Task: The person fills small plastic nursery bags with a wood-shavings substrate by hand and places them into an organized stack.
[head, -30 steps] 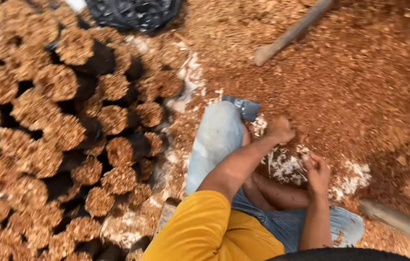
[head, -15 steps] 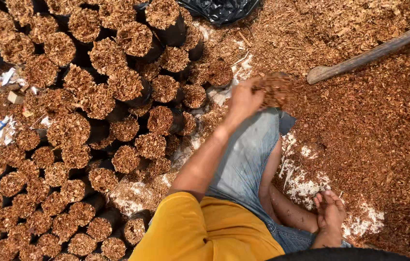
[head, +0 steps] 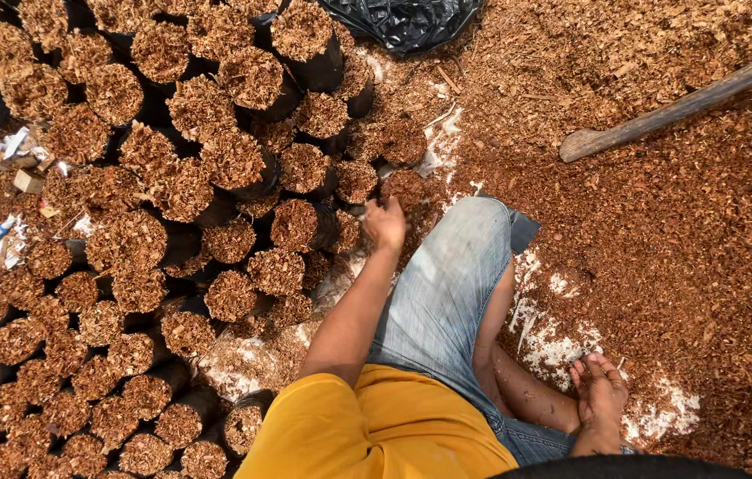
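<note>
My left hand (head: 384,223) reaches forward over my jeans-clad leg (head: 447,293), fingers curled on the rim of a small black bag (head: 408,188) filled with brown wood shavings. That bag stands at the right edge of a dense cluster of several similar filled bags (head: 216,177). My right hand (head: 600,390) rests low at the right on the shavings-covered ground, fingers apart and holding nothing, beside a white patch (head: 562,346).
Loose brown shavings (head: 677,231) cover the ground to the right. A wooden handle (head: 686,105) lies across the upper right. A crumpled black plastic sheet (head: 403,19) sits at the top. Scraps of paper (head: 3,231) lie among the bags at the left.
My left hand moved from the loose shavings near my knee leftward to the edge of the bag cluster. The view shifted slightly. The right hand stayed low on the ground.
</note>
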